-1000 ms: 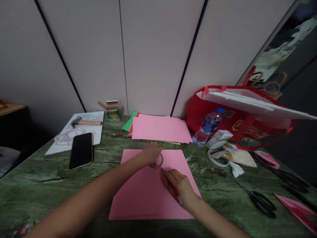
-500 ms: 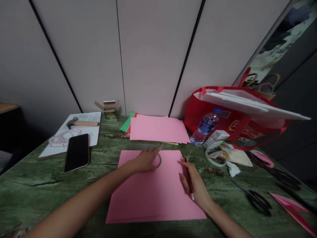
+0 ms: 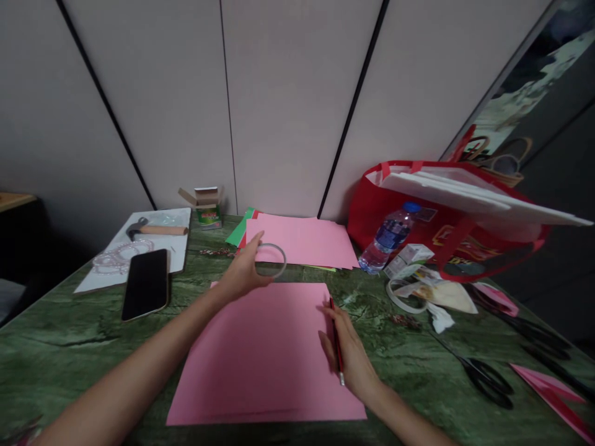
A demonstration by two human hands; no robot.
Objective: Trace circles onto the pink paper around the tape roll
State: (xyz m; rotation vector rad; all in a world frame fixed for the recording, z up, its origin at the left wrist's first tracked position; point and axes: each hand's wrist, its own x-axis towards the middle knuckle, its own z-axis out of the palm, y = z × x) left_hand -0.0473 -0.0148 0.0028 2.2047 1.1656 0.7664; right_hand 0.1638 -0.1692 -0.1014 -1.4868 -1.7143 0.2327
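Observation:
My left hand [image 3: 245, 265] is closed on the edge of a thin, pale grey ring [image 3: 284, 263], lifted just beyond the far edge of a pink paper sheet [image 3: 260, 365]. Whether the ring is a tape roll I cannot tell. A red and black pencil [image 3: 336, 344] with a white end lies along my right hand [image 3: 352, 350], held between thumb and fingers. That hand rests on the right edge of the sheet. Past the ring lies a stack of pink paper [image 3: 302, 238], with green, red and yellow sheets showing beneath.
To the left are a black phone [image 3: 145, 285], a hammer [image 3: 160, 230] on a white board and a small open box [image 3: 208, 214]. At right stand a water bottle [image 3: 388, 238] and a red bag [image 3: 367, 192], with scissors [image 3: 486, 378] and another white ring [image 3: 395, 297] nearer.
My left hand has lifted the ring off the pink sheet and moved it away and leftward. The sheet and my right hand with the pencil have shifted slightly left.

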